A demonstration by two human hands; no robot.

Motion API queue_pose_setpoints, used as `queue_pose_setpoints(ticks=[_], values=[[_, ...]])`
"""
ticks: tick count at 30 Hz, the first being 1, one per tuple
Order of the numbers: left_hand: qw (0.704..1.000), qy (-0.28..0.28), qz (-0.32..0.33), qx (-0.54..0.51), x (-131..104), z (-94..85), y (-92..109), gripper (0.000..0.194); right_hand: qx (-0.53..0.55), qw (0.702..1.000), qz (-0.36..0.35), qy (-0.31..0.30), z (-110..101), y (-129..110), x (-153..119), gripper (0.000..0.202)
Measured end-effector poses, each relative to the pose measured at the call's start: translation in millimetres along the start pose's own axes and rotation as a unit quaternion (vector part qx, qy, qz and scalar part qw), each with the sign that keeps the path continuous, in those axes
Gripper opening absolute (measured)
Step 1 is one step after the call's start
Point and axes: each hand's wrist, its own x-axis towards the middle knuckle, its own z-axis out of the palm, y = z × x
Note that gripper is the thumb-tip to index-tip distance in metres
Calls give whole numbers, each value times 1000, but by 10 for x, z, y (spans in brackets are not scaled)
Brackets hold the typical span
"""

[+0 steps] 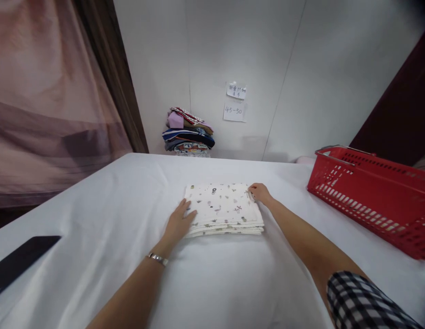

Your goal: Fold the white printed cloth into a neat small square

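A folded white cloth (222, 205) with small printed figures lies in several layers on the white-covered table (233, 283). My left hand (180, 220) rests on the cloth's left edge, fingers spread and lying flat. At the far right corner of the cloth, my right hand (260, 193) has its fingers pinched together on the edge. The layers show as stacked folds along the near side.
To the right stands a red plastic basket (376, 196) with metal handles. Folded clothes (189, 132) are piled at the back by the wall, near paper notes (234, 111). A dark flat object (23, 260) lies at the left, and a pinkish curtain (51, 100) hangs beyond.
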Motion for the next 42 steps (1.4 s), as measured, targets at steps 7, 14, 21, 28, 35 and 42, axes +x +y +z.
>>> queue_pose_setpoints(ticks=[7, 14, 21, 28, 35, 42], values=[[1000, 1, 3, 1, -40, -66, 16, 49, 80, 996, 28, -30, -55, 16, -185, 8], [976, -16, 209, 54, -125, -59, 651, 29, 158, 981, 62, -91, -263, 165, -786, 9], [951, -180, 230, 104, -101, 589, 1545, 22, 206, 969, 72, -115, -295, 260, -1199, 8], [961, -177, 187, 105, -50, 795, 1580, 20, 231, 963, 61, -125, -262, 328, -1302, 10], [969, -82, 231, 28, -217, 844, 1639, 22, 293, 946, 47, -128, -288, 267, -1342, 14], [959, -87, 271, -3, -294, 950, 1525, 18, 324, 932, 67, -147, -289, 210, -1373, 11]])
